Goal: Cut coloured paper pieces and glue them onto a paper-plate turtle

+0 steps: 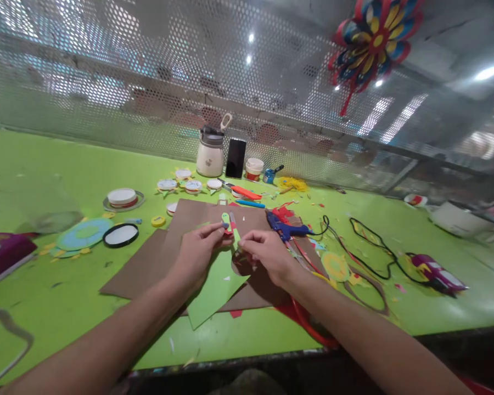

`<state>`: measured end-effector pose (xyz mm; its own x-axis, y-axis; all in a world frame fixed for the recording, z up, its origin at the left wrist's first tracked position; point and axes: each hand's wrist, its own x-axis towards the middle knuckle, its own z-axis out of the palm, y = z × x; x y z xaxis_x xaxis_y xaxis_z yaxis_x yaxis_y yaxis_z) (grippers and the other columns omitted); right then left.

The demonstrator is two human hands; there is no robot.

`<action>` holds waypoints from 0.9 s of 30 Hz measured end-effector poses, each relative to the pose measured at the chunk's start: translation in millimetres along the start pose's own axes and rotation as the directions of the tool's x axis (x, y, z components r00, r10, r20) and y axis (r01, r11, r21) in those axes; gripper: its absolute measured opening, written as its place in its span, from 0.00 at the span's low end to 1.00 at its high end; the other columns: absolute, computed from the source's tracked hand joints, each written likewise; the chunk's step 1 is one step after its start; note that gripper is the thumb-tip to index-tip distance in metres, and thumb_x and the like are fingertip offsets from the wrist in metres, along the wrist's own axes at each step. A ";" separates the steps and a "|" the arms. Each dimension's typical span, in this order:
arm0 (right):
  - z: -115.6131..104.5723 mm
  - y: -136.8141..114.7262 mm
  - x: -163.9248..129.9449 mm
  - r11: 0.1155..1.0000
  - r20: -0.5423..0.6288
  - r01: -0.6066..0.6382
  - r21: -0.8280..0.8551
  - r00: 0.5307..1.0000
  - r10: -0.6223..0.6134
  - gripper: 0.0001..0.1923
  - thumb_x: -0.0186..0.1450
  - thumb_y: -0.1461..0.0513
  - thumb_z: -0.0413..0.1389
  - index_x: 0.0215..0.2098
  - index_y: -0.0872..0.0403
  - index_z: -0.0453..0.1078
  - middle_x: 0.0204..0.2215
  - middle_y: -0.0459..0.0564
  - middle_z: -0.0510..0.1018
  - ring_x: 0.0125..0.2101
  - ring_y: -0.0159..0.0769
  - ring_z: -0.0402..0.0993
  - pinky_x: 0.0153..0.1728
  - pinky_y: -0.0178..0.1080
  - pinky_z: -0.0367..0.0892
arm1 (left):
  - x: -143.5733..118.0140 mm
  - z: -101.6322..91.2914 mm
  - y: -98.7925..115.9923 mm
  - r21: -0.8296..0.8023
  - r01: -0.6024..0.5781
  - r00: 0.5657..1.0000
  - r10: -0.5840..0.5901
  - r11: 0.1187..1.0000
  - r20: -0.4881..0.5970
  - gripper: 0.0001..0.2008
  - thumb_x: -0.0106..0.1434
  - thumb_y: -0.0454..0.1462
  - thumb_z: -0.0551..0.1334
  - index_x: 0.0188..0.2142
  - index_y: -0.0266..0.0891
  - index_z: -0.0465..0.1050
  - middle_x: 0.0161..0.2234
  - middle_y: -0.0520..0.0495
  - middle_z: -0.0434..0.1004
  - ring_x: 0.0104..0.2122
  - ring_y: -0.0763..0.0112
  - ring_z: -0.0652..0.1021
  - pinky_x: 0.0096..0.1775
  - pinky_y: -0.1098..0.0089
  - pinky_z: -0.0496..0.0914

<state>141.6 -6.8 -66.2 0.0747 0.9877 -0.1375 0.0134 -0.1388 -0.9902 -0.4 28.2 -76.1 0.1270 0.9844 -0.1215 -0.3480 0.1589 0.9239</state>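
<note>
My left hand (197, 253) and my right hand (267, 253) meet over a brown cardboard sheet (148, 263) on the green table (45, 175). Between their fingertips they pinch a small paper piece (231, 224) in light green with a red strip. A larger green paper sheet (214, 291) lies under both hands, partly hidden by them. A blue glue gun (286, 226) rests just right of my right hand, its black cord (370, 249) trailing to the right.
At the back stand a white jar (210, 153), a dark phone (236, 158) and a small white cup (254, 168). Round lids (122, 197), a blue paper ring (83, 234), paper scraps and a purple box (4, 253) lie around. A colourful paper flower (374, 41) hangs on the perforated wall.
</note>
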 end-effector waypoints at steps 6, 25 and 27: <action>-5.4 1.8 -2.5 1.000 0.078 -0.002 0.019 0.997 0.001 0.08 0.52 0.60 0.59 0.22 0.56 0.67 0.11 0.38 0.64 0.13 0.23 0.56 0.17 0.31 0.52 | 2.2 2.1 -2.7 0.082 0.016 1.000 -0.014 0.996 -0.015 0.13 0.46 0.32 0.70 0.33 0.30 0.77 0.26 0.46 0.81 0.25 0.72 0.78 0.33 0.72 0.72; -3.4 14.7 5.5 0.999 0.069 -0.016 -0.040 0.997 0.019 0.05 0.52 0.63 0.57 0.20 0.56 0.67 0.13 0.40 0.66 0.15 0.24 0.58 0.17 0.31 0.53 | 2.4 0.7 -6.6 0.125 0.004 0.999 -0.009 0.992 0.045 0.14 0.48 0.34 0.69 0.36 0.30 0.76 0.27 0.47 0.79 0.25 0.74 0.76 0.33 0.72 0.70; -3.5 15.4 5.7 0.999 0.065 -0.019 -0.040 0.998 0.022 0.04 0.51 0.63 0.57 0.21 0.56 0.67 0.13 0.40 0.66 0.15 0.24 0.58 0.17 0.31 0.53 | 2.4 0.8 -7.3 0.125 -0.007 0.999 0.002 0.992 0.046 0.14 0.48 0.33 0.69 0.36 0.31 0.76 0.27 0.47 0.78 0.25 0.75 0.76 0.33 0.73 0.70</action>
<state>145.7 -3.6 -82.2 0.0103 0.9870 -0.1604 0.0520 -0.1607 -0.9856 3.2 29.3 -82.8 0.1693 0.9801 -0.1031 -0.2303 0.1411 0.9628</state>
